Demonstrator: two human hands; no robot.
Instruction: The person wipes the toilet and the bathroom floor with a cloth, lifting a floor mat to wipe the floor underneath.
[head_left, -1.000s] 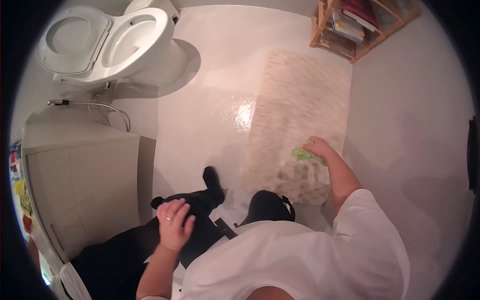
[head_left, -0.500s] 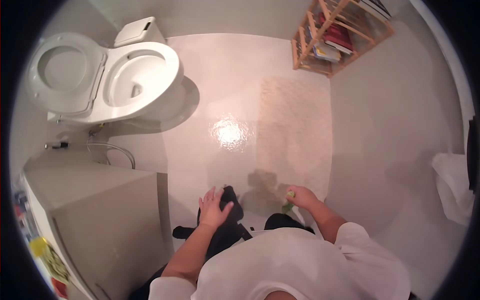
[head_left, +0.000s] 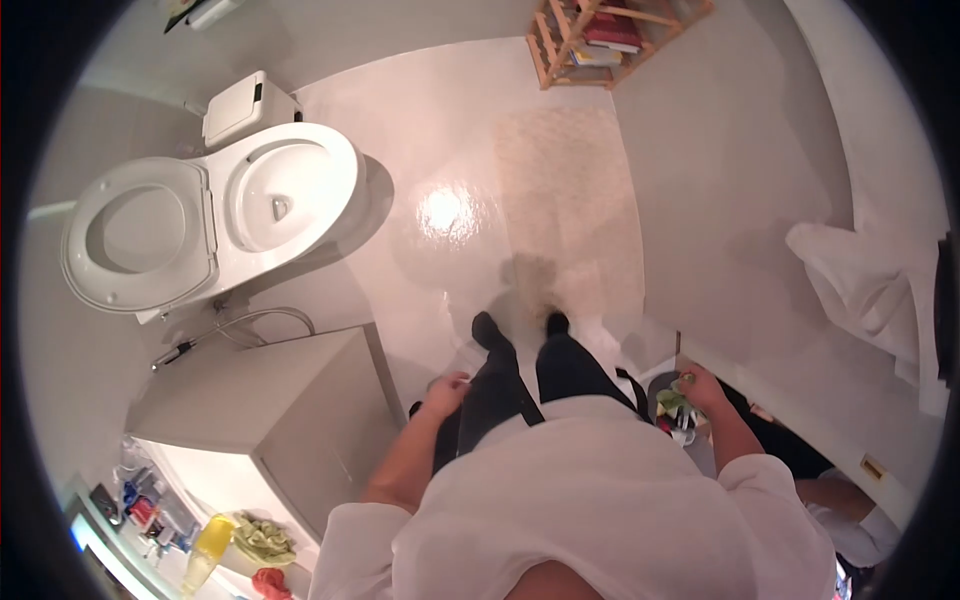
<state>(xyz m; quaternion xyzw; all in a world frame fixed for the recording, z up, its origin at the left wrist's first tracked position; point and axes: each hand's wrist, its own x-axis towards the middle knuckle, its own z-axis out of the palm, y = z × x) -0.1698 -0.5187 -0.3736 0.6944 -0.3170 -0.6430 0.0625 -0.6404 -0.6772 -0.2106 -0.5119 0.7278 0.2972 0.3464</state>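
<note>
right hand [head_left: 702, 388] fingers grip green cloth [head_left: 671, 400] near clutter [head_left: 684, 434]; loose folds could snag. left hand [head_left: 447, 393] fingers curled (grip unclear).

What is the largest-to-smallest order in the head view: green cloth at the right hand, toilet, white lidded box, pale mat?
1. Toilet, opened seat included
2. Pale mat
3. White lidded box
4. Green cloth at the right hand

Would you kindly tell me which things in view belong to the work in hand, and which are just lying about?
In hand, apparently:
green cloth, in the right hand
open container, near that hand

Lying about, seemingly:
yellow bottle
red cloth
red book on the rack
</note>
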